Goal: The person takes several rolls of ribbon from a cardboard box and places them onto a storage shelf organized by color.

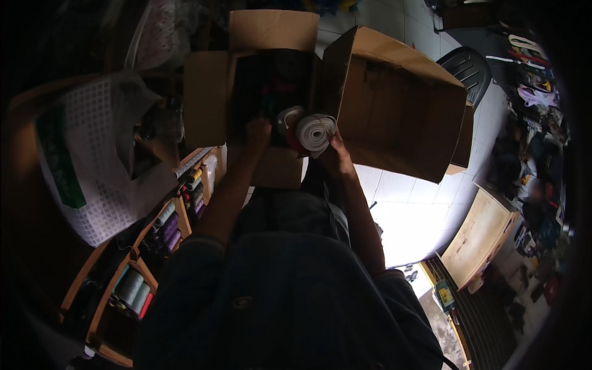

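Note:
My right hand (336, 153) grips a coiled roll of white band (316, 133), its spiral end facing up, over the near right corner of an open cardboard box (206, 98). Beside that roll, on its left, is another whitish rolled piece (290, 117), with something red below it. My left hand (259, 131) is closed at the near side of the box opening; its fingers point into the dark, and what they hold is hidden. Dim red and teal things (271, 98) lie inside the box, too dark to name.
A larger cardboard box (401, 111) lies tilted to the right, its inside facing me. At left are a white and green plastic bag (92, 160) and a wooden rack (145, 259) with thread spools (169, 228). A black plastic chair (472, 74) stands behind the larger box.

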### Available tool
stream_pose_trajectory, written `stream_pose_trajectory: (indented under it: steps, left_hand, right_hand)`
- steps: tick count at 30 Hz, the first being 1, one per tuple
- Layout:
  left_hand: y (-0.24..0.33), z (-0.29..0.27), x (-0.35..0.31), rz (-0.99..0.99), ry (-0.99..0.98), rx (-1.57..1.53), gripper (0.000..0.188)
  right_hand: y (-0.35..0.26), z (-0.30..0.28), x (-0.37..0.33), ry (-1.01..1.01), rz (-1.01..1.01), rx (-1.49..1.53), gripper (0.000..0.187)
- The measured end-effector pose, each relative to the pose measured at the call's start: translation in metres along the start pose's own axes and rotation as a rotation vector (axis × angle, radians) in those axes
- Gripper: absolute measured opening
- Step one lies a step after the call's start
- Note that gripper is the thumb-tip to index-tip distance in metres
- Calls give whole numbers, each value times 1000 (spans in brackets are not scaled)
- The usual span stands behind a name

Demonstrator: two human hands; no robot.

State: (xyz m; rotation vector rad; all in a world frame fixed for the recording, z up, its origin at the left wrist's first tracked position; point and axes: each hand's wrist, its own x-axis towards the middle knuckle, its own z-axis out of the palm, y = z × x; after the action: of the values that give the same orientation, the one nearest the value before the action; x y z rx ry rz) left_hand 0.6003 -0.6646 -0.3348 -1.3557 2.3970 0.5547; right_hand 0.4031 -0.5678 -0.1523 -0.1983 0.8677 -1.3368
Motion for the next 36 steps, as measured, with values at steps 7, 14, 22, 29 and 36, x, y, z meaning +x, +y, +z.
stream_pose_trajectory:
  steps: [7, 14, 22, 29, 36]
  left_hand:
    - [-8, -2, -1, 76, 154, -35, 31]
    - [-51, -117, -45, -32, -249, -984, 58]
    - [-20, -228, -107, 68, -41, -1232, 50]
    - [68, -283, -115, 432, 112, -967, 47]
    - [99, -284, -139, 420, 284, -654, 49]
  right_hand:
    - [-8, 2, -7, 29, 2, -54, 79]
    - [-11, -4, -7, 6, -6, -45, 77]
    - [-11, 13, 1, -54, 57, -123, 70]
    - [4, 21, -6, -136, 5, -204, 69]
    - [3, 9, -38, -86, 44, -137, 72]
